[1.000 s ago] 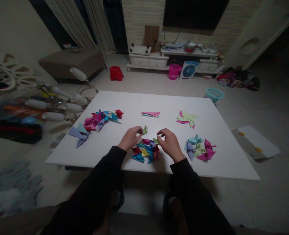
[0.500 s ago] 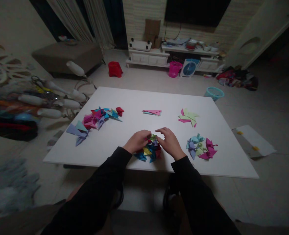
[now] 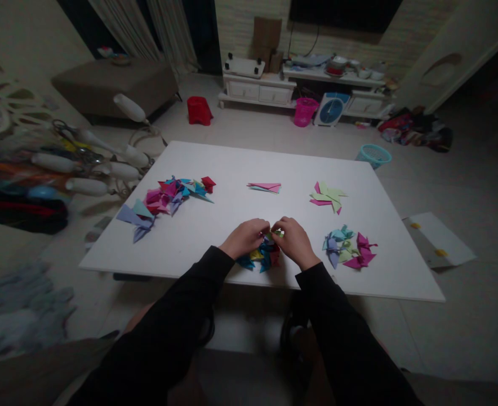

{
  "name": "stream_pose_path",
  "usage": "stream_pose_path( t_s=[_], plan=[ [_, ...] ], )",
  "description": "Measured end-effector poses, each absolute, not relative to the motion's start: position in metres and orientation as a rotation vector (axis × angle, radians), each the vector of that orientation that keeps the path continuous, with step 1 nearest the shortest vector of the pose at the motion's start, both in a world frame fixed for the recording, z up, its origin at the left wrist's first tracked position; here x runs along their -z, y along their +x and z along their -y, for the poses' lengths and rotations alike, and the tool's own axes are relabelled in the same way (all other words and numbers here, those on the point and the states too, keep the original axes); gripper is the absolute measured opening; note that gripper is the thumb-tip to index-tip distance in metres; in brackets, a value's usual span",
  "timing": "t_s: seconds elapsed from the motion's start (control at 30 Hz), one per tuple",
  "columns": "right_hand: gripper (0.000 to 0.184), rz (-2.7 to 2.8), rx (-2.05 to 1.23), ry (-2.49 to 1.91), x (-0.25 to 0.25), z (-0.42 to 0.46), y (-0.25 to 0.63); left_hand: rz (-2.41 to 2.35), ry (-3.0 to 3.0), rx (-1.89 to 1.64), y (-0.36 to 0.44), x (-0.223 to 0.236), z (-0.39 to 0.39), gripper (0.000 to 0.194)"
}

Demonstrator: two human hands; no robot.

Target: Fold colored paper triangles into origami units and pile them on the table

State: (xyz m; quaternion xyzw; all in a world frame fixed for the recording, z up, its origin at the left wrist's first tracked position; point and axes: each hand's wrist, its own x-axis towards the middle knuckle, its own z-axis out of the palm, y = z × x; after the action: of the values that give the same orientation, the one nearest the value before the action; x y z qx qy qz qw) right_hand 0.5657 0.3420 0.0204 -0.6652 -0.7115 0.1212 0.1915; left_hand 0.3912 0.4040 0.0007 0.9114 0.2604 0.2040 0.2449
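Observation:
Near the front edge of the white table [image 3: 215, 163], my left hand [image 3: 249, 234] and my right hand [image 3: 293, 239] meet with fingers pinched. Between the fingertips is a small light-green folded paper [image 3: 278, 233], mostly covered by the fingers; its exact shape is hard to make out. Below it lies a pile of folded paper pieces [image 3: 265, 258] in blue, yellow, red and purple, partly hidden by both hands. Right of my right hand sits a cluster of origami cranes [image 3: 348, 248] in teal, lilac, green and magenta.
A longer heap of folded paper [image 3: 164, 200] lies at the table's left. Flat pink and teal folded strips [image 3: 266, 187] rest at the centre back, and green and pink folded pieces [image 3: 328, 195] at the right. Lamp arms [image 3: 126, 169] stand beside the left edge.
My right hand's fingers have closed in from a spread pose to the green paper, and both hands are now nearer together. The camera view has shifted slightly.

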Motion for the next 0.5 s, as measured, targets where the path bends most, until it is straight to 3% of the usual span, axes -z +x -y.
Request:
stream_pose_path(
  t_s=[0.23, 0.5],
  plan=[
    [0.008, 1.958, -0.309, -2.145, -0.022, -0.338, 0.590, -0.840, 2.379, -0.788, 0.387, -0.003, -0.408, 0.038],
    [0.009, 2.021, -0.460, -2.416, -0.004, -0.332, 0.607, -0.910, 2.292, -0.823, 0.381, -0.001, -0.418, 0.035]
  ],
)
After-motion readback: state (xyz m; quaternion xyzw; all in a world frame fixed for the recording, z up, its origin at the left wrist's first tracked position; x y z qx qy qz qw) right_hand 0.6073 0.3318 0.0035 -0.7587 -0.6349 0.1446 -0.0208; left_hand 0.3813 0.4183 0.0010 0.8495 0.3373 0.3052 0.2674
